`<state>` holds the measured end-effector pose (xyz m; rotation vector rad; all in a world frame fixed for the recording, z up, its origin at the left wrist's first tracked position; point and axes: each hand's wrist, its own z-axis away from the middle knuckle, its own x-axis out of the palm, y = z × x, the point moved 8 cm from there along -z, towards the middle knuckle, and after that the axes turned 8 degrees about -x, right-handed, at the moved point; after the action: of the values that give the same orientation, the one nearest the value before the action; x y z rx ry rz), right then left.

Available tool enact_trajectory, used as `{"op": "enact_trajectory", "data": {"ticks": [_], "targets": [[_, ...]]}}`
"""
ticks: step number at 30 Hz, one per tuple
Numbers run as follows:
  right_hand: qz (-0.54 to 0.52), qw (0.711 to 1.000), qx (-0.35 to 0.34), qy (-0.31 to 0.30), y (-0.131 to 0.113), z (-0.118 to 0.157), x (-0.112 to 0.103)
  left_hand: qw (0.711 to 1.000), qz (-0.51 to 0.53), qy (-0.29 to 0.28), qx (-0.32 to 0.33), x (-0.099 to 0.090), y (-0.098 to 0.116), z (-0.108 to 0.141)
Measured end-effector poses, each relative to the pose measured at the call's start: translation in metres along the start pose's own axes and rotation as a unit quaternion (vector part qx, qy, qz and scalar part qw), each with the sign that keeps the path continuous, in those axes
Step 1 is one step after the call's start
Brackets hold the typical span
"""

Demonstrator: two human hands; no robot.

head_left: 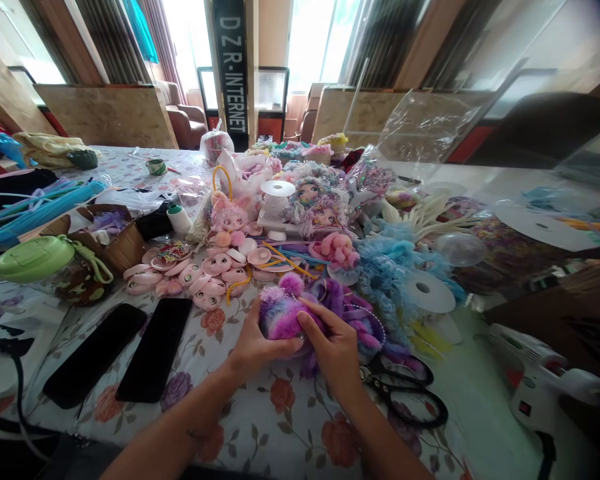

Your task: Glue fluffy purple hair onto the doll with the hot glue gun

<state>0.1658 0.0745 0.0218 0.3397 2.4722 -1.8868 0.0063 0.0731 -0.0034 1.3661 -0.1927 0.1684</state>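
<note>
A fluffy purple, pink and blue piece (pixel 286 321) with a small pompom on top is held between both hands above the floral tablecloth. My left hand (pixel 253 343) grips its left side, the thumb running along its lower edge. My right hand (pixel 334 340) is closed on its right side, with thumb and fingers pressing the fur. Purple fluffy strips (pixel 363 323) and a string of beads lie just to the right. Black-handled scissors (pixel 405 393) rest beside my right wrist. Pink doll faces (pixel 209 291) are piled behind my left hand.
Two black phones (pixel 153 350) lie at the left, near a green-lidded jar (pixel 35 258). Blue lace (pixel 390 257) and a white spool (pixel 430 291) are at the right, with a white glue gun (pixel 535 373) at the right edge. Finished-looking dolls (pixel 323 210) stand farther back.
</note>
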Motion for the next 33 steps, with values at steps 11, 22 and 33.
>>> {"op": "enact_trajectory", "data": {"ticks": [11,22,33], "targets": [[-0.04,0.999,-0.001,-0.017,-0.003,-0.003,0.001,0.996,0.071,-0.03,-0.043,0.0,-0.01,-0.004],[0.005,1.0,-0.001,-0.019,-0.002,0.0,0.005,0.999,0.036,-0.023,-0.026,0.005,-0.001,0.0],[-0.044,0.999,0.003,0.0,0.008,0.002,0.001,0.998,0.036,-0.031,-0.033,0.001,-0.011,-0.004]]}}
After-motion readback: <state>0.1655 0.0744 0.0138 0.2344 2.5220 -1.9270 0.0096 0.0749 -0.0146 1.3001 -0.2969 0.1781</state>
